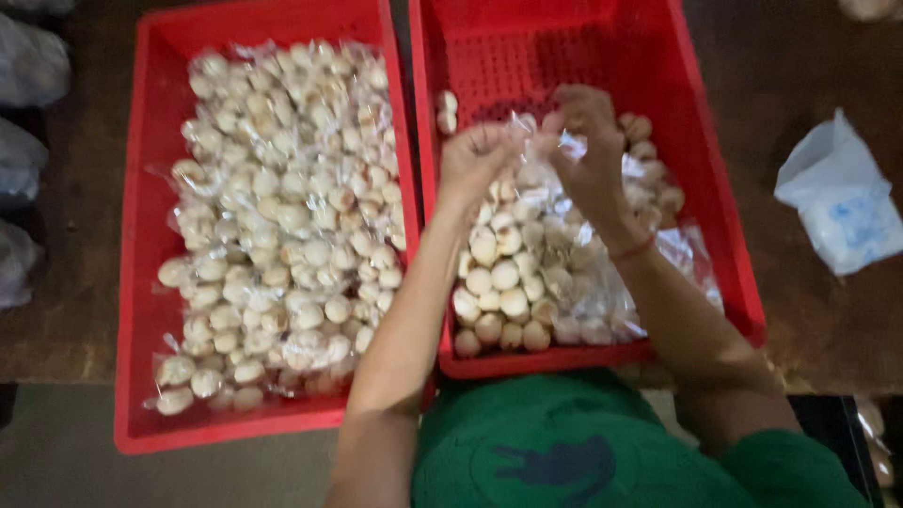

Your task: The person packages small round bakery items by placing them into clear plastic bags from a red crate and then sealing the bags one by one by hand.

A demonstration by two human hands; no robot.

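Both hands, left hand and right hand, pinch a clear plastic bag above the right red crate of bagged round biscuits, centre frame.

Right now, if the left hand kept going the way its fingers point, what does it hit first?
The left hand points up and right, pinching the clear bag top. Just beyond lies the right hand, probably met first. Past that is bare crate floor; depth is unclear.

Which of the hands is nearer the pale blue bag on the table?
Right. The right hand is over the right-hand crate, nearer the pale blue bag; the left hand is farther left.
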